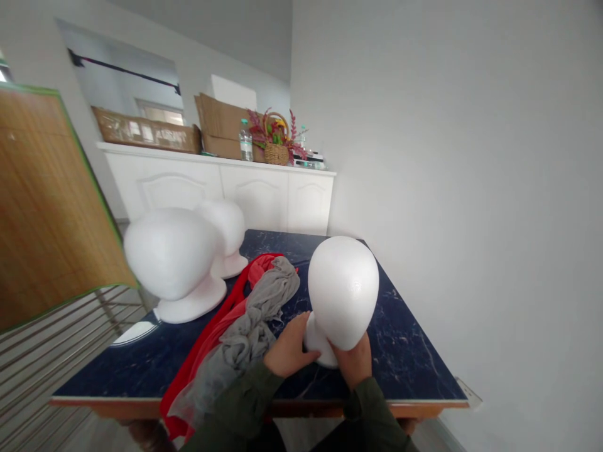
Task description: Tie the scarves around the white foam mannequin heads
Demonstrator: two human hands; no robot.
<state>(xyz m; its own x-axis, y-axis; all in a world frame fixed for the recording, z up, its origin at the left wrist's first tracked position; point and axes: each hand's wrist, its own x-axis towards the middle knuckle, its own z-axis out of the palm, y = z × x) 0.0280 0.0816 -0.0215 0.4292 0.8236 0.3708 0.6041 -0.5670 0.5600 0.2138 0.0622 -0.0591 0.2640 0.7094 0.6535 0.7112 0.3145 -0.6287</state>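
A white foam mannequin head (343, 289) stands on the dark blue marbled table (405, 351) in front of me, slightly tilted. My left hand (293, 346) grips the left side of its base. Under the head's rounded front, my right hand (354, 361) is closed around the neck, its fingertips partly hidden. Left of my hands lie a crumpled grey scarf (249, 333) and a red scarf (207, 355), both hanging over the table's front edge. Two more white mannequin heads, a near one (172, 257) and a far one (226, 229), stand at the table's left side.
Behind the table is a white cabinet (254, 188) bearing cardboard boxes (221, 129), a water bottle (245, 141) and a flower basket (276, 152). A bare wall (461, 188) rises close on the right. At left stands a bed frame with a woven mat (51, 207).
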